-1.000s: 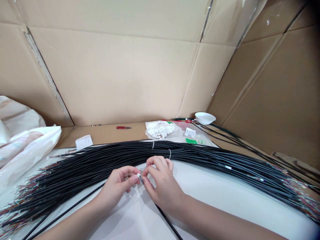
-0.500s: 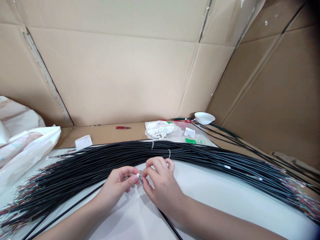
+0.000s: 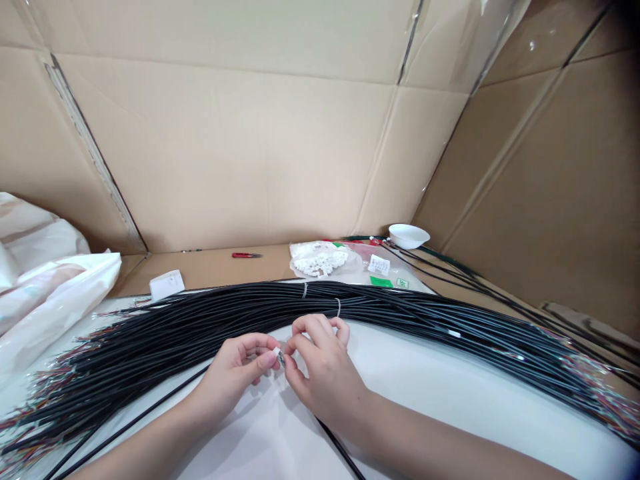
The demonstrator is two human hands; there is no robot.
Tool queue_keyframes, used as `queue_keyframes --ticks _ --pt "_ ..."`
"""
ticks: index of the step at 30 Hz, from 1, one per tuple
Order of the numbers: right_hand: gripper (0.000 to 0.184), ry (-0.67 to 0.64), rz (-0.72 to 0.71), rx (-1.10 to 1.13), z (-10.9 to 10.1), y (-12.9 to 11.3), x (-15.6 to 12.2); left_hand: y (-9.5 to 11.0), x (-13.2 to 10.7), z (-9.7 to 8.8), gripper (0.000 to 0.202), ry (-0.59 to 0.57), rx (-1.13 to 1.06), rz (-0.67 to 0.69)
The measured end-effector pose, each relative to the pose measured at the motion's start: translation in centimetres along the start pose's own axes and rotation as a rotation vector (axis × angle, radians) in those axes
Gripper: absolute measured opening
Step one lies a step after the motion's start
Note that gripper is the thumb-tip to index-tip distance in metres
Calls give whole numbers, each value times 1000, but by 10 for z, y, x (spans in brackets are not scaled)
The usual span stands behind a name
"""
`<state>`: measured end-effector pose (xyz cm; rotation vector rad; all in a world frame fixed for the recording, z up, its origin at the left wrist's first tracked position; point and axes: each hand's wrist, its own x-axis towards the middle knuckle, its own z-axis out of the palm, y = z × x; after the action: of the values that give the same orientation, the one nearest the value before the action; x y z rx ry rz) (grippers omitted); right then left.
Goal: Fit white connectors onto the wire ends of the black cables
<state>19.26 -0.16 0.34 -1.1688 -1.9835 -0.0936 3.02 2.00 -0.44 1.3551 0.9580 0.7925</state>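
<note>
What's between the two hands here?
In the head view, a small white connector and a small metal piece sit between the left hand and the right hand.

Bright, even indoor light, source out of view. Soft shadow beneath cable bundle [image 3: 310, 300]. Glare on clear plastic sheet [image 3: 500, 33] at top right; far corner falls dark. White bag [image 3: 50, 313] nearly blown out. Wide-angle distortion bows white table top [image 3: 450, 373]. Tiny connector [image 3: 279, 357] slightly soft.

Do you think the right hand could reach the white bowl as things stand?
Probably yes, with a stretch: the right hand must pass over the low black cable bundle to the bowl beyond it.
</note>
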Motion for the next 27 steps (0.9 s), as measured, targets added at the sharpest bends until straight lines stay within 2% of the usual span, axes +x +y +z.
queue_keyframes --ticks 6,17,27 --pt "6 10 -4 2 0 0 -1 3 1 1 21 -27 12 9" --pt "6 -18 -8 6 1 0 -2 1 2 -1 21 -7 -21 14" --pt "14 11 -200 -190 0 1 -6 2 1 -1 20 -4 -46 -10"
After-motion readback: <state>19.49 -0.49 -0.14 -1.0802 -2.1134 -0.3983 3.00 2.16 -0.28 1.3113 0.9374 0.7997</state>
